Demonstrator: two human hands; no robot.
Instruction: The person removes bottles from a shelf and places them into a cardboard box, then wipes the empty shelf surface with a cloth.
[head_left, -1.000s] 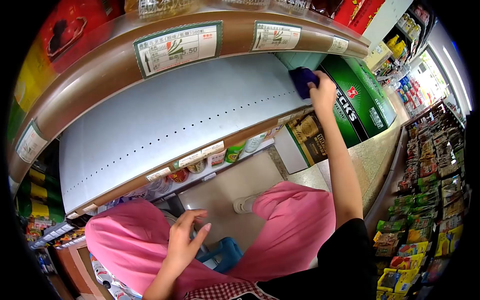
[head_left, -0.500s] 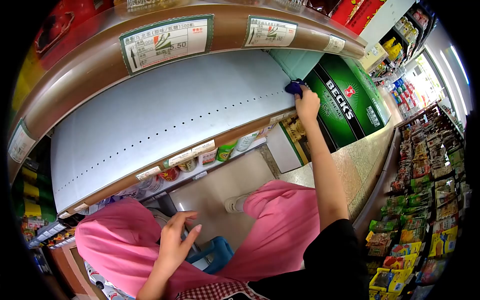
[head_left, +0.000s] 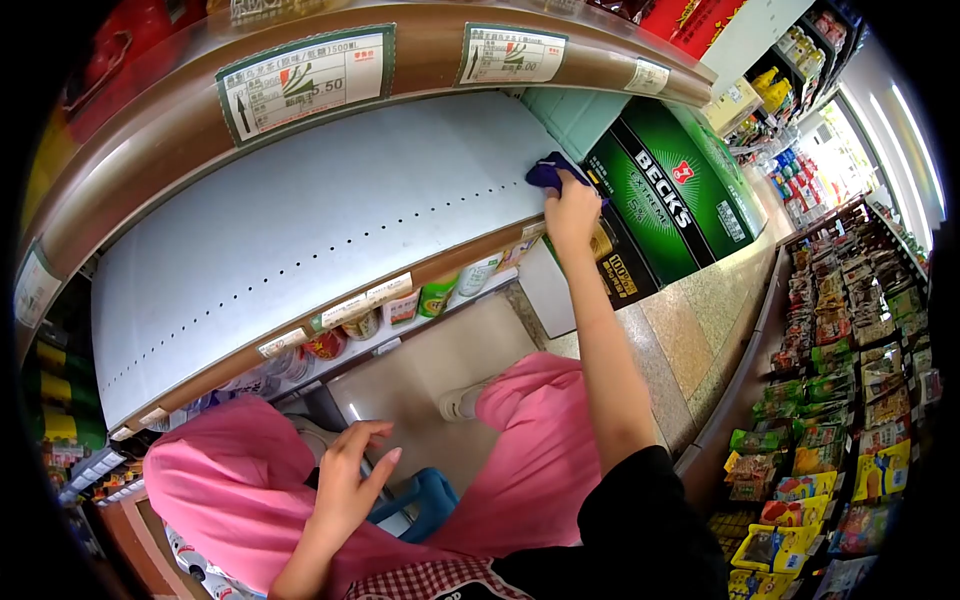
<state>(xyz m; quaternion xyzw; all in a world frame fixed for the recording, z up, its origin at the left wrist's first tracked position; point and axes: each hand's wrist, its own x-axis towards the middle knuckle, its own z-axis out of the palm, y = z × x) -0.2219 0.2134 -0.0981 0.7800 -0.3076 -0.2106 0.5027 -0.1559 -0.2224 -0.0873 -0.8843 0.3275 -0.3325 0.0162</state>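
Observation:
A bare, pale metal shelf [head_left: 300, 220] with a row of small holes stretches across the view. At its right end my right hand [head_left: 573, 212] presses a dark purple cloth [head_left: 552, 172] onto the surface near the front edge. A green Beck's box [head_left: 670, 190] stands just right of that hand. My left hand [head_left: 348, 480] hovers over my lap by the pink trouser leg, its fingers apart and nothing in them.
Above runs a curved brown shelf edge [head_left: 430, 52] with price labels. Packets and jars stand on a lower shelf [head_left: 388, 346]. A blue object [head_left: 430, 503] is between my legs. Racks of hanging snack packets [head_left: 850, 370] line the right side.
My right hand and the cloth have moved left and slightly down, onto the shelf's front right corner. The view has shifted a little. My left hand keeps its open pose.

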